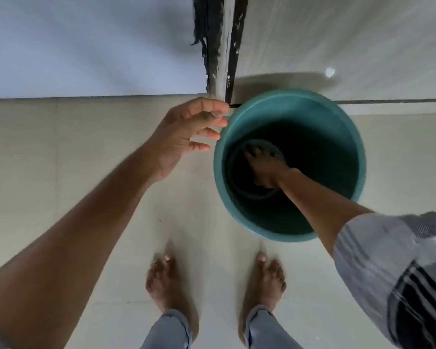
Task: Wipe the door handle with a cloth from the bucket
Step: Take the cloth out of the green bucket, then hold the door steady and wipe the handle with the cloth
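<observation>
A teal plastic bucket [347, 137] stands on the tiled floor in front of me. My right hand [264, 170] reaches deep inside it, fingers spread against the dark bottom; no cloth can be made out in the shadow there. My left hand [186, 132] hovers just outside the bucket's left rim, fingers apart and holding nothing. The door handle is out of view.
A worn door frame edge [223, 46] with peeling dark paint rises straight ahead, with a pale wall [86, 46] to its left and a door surface [350, 34] to its right. My bare feet [166, 280] stand on light floor tiles below the bucket.
</observation>
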